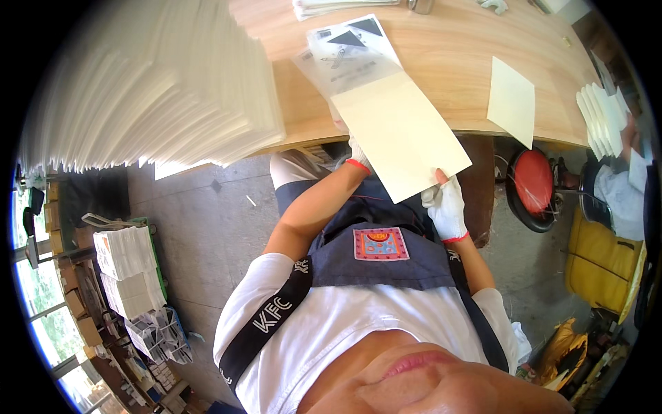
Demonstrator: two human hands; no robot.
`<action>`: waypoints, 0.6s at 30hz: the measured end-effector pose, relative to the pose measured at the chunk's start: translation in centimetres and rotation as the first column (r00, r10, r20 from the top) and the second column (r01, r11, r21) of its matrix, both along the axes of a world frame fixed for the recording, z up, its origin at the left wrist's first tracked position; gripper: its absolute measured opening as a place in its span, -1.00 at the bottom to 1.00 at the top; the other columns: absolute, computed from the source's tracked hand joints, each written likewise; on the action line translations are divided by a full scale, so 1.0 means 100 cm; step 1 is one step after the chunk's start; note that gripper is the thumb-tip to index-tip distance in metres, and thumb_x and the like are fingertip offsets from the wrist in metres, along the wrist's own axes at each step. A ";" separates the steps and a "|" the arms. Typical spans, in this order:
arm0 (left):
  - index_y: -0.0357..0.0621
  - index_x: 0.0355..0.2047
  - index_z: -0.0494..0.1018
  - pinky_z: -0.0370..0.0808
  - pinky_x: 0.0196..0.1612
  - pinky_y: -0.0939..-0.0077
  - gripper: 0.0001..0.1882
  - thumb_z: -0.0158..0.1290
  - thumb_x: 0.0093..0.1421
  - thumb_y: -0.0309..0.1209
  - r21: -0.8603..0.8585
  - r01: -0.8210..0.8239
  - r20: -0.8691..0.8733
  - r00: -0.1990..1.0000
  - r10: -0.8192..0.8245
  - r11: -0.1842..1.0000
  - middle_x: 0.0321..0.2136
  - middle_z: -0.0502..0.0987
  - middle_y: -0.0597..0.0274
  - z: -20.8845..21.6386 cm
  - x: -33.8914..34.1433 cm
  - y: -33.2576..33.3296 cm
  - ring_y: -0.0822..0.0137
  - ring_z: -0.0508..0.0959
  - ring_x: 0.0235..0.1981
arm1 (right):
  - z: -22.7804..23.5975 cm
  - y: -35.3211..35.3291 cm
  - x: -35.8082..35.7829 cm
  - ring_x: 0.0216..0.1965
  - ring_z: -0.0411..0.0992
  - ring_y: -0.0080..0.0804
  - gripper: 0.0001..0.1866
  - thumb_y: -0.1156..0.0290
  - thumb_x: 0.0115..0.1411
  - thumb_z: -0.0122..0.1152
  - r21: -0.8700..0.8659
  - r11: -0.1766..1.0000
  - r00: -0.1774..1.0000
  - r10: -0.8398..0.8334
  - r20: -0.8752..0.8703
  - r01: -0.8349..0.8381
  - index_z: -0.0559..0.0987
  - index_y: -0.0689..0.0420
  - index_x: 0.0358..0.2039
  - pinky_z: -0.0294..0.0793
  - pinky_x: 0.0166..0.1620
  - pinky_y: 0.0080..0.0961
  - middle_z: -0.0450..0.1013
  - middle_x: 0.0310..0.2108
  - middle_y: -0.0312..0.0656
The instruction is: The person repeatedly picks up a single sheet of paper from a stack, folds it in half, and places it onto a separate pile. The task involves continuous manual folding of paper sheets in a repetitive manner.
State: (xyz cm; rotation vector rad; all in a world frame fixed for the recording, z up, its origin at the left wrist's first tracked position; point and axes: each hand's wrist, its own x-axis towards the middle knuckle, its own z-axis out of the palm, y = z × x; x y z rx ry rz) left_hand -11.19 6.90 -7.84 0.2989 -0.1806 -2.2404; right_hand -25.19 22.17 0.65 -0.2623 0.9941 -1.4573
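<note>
A cream paper sheet (396, 131) hangs over the near edge of the table, its upper end against printed sheets (352, 52) with dark triangles, one of them see-through. My right hand (447, 207), in a white glove with bare thumb tip, pinches the lower right corner of the cream sheet, thumb on top. My left hand (357, 153), gloved too, is at the left edge of that sheet, mostly under it. A bare fingertip shows by the edge; the other fingers are hidden. Whether the cream and printed sheets are joined, I cannot tell.
Tall fanned stacks of white paper (172, 90) fill the table's left side. On the wooden table (448, 48) a loose cream sheet (512, 100) overhangs the edge at right. Beyond it are stacked pale sheets (598, 121). A red round stool (533, 181) and a yellow container (601, 265) stand at right.
</note>
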 end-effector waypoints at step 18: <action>-0.23 -0.07 0.31 0.55 -0.36 0.40 -0.70 -0.11 0.23 -0.36 0.026 -0.003 0.785 0.620 -0.019 1.000 -0.28 0.48 0.13 -0.004 0.054 0.053 0.22 0.56 -0.35 | -0.039 -0.083 0.033 -0.34 0.50 -0.28 -0.67 0.29 0.30 -0.18 0.117 0.887 0.844 0.462 -0.272 -0.447 0.39 0.19 -0.04 0.50 -0.32 -0.46 0.49 -0.38 -0.09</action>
